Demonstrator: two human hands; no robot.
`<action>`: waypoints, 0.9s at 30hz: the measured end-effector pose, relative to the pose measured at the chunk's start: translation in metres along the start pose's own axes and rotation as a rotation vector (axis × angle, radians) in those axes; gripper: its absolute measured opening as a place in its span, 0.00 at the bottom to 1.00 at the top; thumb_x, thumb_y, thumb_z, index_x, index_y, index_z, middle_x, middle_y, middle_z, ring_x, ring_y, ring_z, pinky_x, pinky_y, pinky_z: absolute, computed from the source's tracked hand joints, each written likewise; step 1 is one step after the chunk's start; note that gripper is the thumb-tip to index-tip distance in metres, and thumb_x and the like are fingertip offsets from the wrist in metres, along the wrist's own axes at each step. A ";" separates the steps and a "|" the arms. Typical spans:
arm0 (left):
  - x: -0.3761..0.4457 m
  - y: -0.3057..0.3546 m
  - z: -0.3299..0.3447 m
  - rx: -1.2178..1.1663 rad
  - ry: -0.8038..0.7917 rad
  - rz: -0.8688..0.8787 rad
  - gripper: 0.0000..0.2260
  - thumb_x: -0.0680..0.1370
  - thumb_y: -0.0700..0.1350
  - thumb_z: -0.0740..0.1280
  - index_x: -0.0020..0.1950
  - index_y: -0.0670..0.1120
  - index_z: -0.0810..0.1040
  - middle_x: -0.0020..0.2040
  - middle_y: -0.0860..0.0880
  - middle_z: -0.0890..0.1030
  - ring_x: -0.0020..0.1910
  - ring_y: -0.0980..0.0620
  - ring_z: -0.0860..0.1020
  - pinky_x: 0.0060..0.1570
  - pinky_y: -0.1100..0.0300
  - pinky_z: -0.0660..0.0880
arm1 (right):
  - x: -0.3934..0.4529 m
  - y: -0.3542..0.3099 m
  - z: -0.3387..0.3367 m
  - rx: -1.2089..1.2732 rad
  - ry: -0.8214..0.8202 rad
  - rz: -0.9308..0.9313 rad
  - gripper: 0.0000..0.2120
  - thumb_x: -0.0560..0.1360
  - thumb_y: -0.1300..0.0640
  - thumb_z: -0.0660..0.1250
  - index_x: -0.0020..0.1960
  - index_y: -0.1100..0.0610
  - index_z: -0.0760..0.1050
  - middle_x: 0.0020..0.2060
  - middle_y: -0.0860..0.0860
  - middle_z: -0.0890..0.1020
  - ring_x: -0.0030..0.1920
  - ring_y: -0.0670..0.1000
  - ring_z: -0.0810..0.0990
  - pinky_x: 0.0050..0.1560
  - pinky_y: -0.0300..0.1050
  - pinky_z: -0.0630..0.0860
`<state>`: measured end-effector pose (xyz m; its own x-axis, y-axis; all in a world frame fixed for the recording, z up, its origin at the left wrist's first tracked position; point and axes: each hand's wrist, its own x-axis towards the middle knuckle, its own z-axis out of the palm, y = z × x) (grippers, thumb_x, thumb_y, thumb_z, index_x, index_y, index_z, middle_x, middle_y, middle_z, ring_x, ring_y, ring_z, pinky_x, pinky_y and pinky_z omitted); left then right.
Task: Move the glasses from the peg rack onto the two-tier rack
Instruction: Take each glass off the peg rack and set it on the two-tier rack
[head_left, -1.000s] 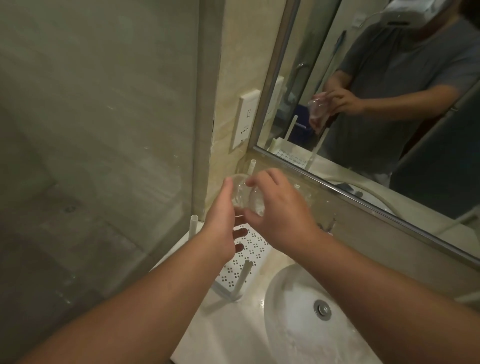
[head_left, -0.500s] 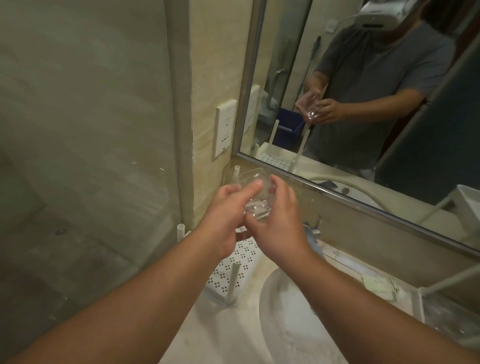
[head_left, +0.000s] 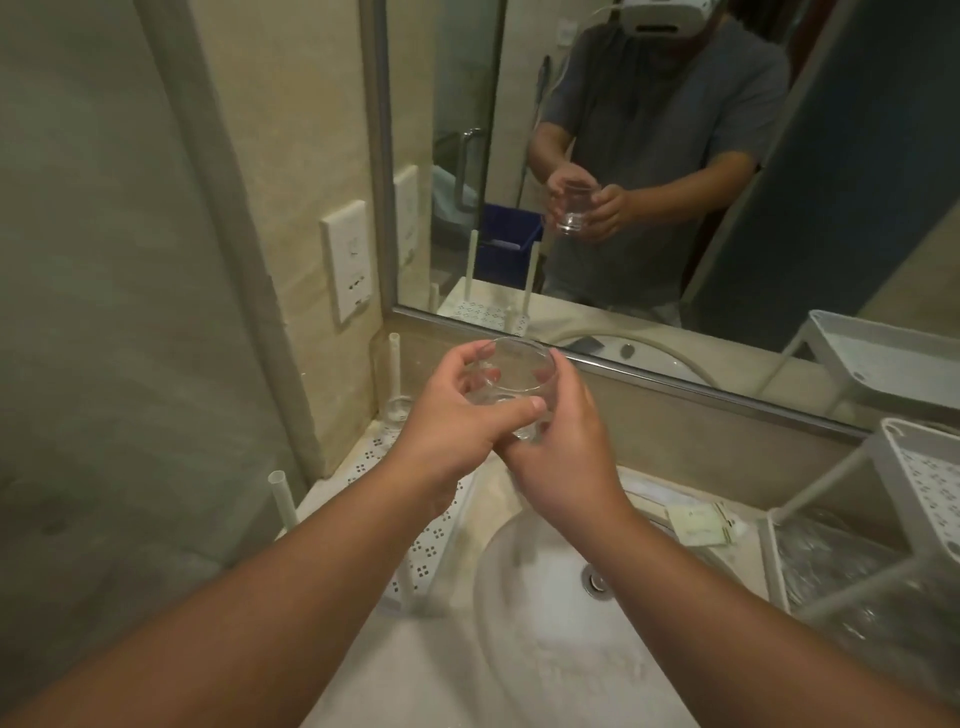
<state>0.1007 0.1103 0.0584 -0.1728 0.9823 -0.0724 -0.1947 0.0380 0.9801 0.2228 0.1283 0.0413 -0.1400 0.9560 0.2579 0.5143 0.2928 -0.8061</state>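
Pale stone tabletop (head_left: 519, 691) fills the bottom of my view, with the round sink (head_left: 545, 597) set into it just below my forearms. Just left of the sink sits the peg rack (head_left: 431, 545), a perforated white tray with upright pegs; I see no glass hanging on the near pegs, though something clear seems to sit at the foot of the far peg by the wall, and I cannot tell what it is.

Above the rack and sink I hold one clear glass (head_left: 514, 384), mouth up, off the rack and well apart from its goal. My left hand (head_left: 447, 415) wraps its fingers round the far side with the thumb laid across the front. My right hand (head_left: 561, 447) cups the base and lower wall from the right, fingers curled on it.

Further right stands the two-tier rack (head_left: 810, 587), white, with an upper tray at the frame edge and a lower shelf where clear shapes, probably glasses, are blurred. Behind everything runs the mirror (head_left: 675, 208).

I judge this the carry step, at the hand-over between hands. Next, the left hand should let go and the right should swing the glass right, clear of the rack's posts, and set it down upright on a free spot.
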 end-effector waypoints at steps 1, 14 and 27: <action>0.001 -0.001 0.007 -0.005 -0.020 -0.005 0.34 0.59 0.46 0.81 0.62 0.61 0.75 0.64 0.50 0.78 0.61 0.51 0.80 0.59 0.48 0.80 | 0.000 0.004 -0.008 0.001 0.020 0.007 0.46 0.67 0.51 0.76 0.77 0.44 0.55 0.69 0.44 0.70 0.66 0.44 0.71 0.63 0.41 0.71; 0.006 -0.023 0.149 0.015 -0.317 -0.117 0.30 0.70 0.35 0.78 0.68 0.53 0.73 0.62 0.47 0.77 0.63 0.46 0.79 0.63 0.42 0.77 | -0.019 0.083 -0.138 -0.054 0.214 0.107 0.41 0.64 0.49 0.79 0.72 0.45 0.63 0.59 0.42 0.75 0.55 0.38 0.76 0.51 0.33 0.74; 0.003 -0.048 0.311 0.127 -0.478 -0.083 0.30 0.70 0.42 0.80 0.65 0.54 0.68 0.60 0.52 0.79 0.48 0.58 0.84 0.37 0.65 0.77 | -0.033 0.153 -0.283 -0.129 0.328 0.207 0.40 0.64 0.48 0.79 0.71 0.45 0.64 0.60 0.42 0.76 0.57 0.45 0.78 0.54 0.48 0.79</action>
<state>0.4102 0.1687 0.0689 0.3059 0.9480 -0.0873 -0.0653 0.1124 0.9915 0.5457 0.1364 0.0603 0.2443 0.9314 0.2698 0.6083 0.0695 -0.7907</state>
